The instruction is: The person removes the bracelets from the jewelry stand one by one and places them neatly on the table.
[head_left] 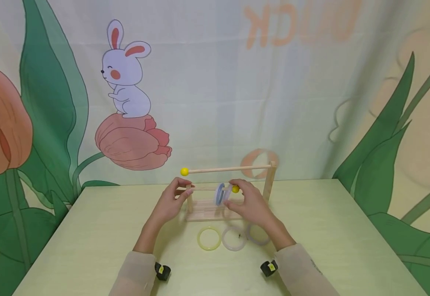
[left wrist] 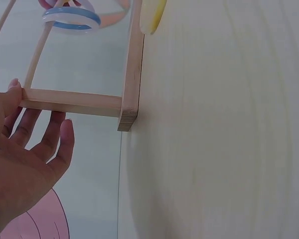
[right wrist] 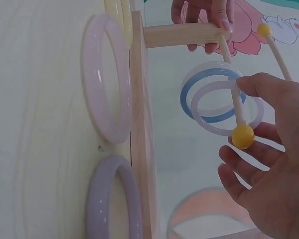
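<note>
A wooden bangle stand point(head_left: 215, 216) rests on the table. My left hand point(head_left: 170, 202) holds the top of its short post point(left wrist: 72, 101), thumb on one side and fingers on the other. From that post a thin rod point(head_left: 204, 189) runs rightward to a yellow ball point(right wrist: 243, 137). A white bangle and a blue bangle point(right wrist: 217, 72) hang side by side on this rod. My right hand point(head_left: 252, 204) pinches a pale lavender bangle point(right wrist: 196, 112) between thumb and fingers, close to the ball; the rod passes through it.
Before the stand lie a yellow bangle point(head_left: 209, 249), a pinkish bangle point(head_left: 233, 249) and a purple bangle point(right wrist: 96, 214). Above the hands, an upper rod point(head_left: 229, 169) with a yellow ball point(head_left: 184, 172) extends from the tall post point(head_left: 269, 183). A printed curtain point(head_left: 207, 102) hangs behind the table.
</note>
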